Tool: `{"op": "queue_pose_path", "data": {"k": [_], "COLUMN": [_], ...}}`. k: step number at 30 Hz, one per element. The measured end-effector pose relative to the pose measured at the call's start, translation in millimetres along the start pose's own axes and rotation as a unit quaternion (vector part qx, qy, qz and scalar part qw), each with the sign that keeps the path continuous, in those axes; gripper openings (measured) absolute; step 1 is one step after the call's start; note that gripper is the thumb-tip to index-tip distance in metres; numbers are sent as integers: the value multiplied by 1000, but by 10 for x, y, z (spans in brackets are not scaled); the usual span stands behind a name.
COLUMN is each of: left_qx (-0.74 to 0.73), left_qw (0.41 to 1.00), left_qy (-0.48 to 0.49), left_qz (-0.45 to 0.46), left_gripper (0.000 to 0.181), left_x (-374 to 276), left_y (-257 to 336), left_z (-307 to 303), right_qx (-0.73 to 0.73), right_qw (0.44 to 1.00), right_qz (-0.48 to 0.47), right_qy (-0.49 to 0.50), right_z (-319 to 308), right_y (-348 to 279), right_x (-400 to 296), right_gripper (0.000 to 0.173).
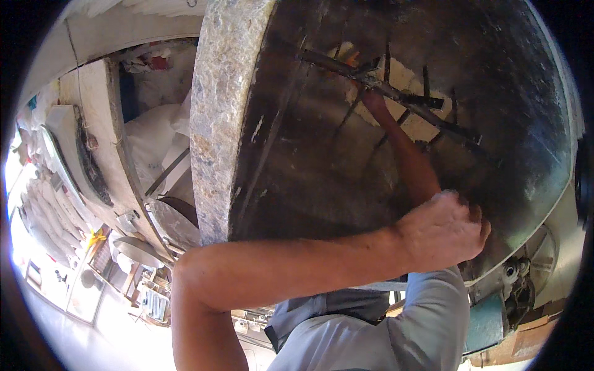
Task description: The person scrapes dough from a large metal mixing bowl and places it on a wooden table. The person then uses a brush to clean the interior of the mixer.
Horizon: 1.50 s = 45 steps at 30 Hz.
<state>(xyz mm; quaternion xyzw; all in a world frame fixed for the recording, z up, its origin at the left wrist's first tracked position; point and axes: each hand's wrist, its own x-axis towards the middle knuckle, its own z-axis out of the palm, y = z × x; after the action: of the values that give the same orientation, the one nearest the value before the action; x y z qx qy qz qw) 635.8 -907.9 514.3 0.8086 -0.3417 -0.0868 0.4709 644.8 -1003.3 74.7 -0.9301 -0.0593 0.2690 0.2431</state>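
A large, dark-walled mixing vessel [315, 185] fills the view before me, its left rim [222, 125] thick and crusted pale. Inside runs a dark metal shaft [399, 95] with several straight rods sticking out. My right arm reaches deep into the vessel. My right hand [352, 65] is beyond the shaft, partly hidden by it and dim; an orange patch shows beside it, and its grip is unclear. Pale material [399, 76] lies in the bottom around it. My left forearm crosses in front of the opening. My left hand [445, 227] is curled near the right upper arm, with nothing visible in it.
At left stand a pale upright panel [97, 125], white sacks [155, 130] and a rounded metal pan [137, 250]. Several pale sacks [46, 218] are stacked farther left. Machinery with a wheel [533, 259] and a teal box [485, 324] are at lower right.
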Motion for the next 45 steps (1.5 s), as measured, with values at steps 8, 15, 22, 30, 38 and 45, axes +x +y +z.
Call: {"op": "queue_pose_path", "data": {"k": [8, 15, 22, 30, 38, 45], "left_qx": [-26, -20, -29, 20, -4, 13], "left_qw": [1000, 1000, 998, 998, 997, 992], "left_qy": [-2, -7, -49, -62, -76, -118], "left_qz": [9, -9, 10, 21, -2, 31], "left_gripper": [23, 27, 26, 29, 27, 32], "left_x": [54, -112, -72, -72, -10, -12], "left_y": [67, 83, 175, 70, 3, 41], "left_z": [-24, 120, 93, 76, 29, 73], "right_qx": [71, 200, 80, -2, -291, -5], "right_qw": [995, 947, 972, 985, 948, 971], "right_qz": [43, 174, 217, 128, 126, 35], "right_qy": [-58, -181, -51, 117, 30, 236], "right_z": [-67, -1249, -2009, -283, -144, -155], "right_y": [441, 223, 371, 1292, 1885, 2032], "right_x": [-95, -1646, -2774, -1143, -748, -1180], "right_gripper": [40, 31, 29, 39, 41, 41]}}
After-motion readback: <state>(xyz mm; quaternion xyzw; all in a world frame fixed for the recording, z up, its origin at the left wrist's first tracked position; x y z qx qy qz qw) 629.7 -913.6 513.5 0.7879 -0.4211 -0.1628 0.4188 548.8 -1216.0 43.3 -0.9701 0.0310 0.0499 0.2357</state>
